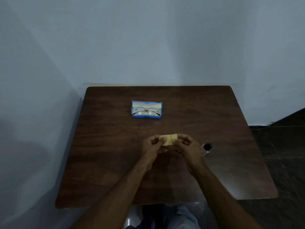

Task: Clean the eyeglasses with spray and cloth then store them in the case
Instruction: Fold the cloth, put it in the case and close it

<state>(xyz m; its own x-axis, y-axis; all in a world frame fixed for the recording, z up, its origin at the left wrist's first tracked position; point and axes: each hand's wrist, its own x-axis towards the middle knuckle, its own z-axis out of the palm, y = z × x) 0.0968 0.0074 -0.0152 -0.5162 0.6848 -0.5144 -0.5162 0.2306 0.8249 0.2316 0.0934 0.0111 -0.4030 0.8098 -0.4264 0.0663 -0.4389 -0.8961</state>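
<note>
Round thin-framed eyeglasses [145, 111] lie inside an open blue case [134, 116] with a pale lining, at the far middle of the table. A small folded yellow cloth [170, 139] is held above the table's middle by both hands. My left hand [152, 148] pinches its left edge with thumb and fingers. My right hand [187, 147] pinches its right edge. A small clear spray bottle [206, 148] with a black cap stands just right of my right hand.
The dark wooden table [107, 162] stands against a pale wall at the back and left. A dark tiled floor [283, 146] lies to the right. My knees show below the table's near edge.
</note>
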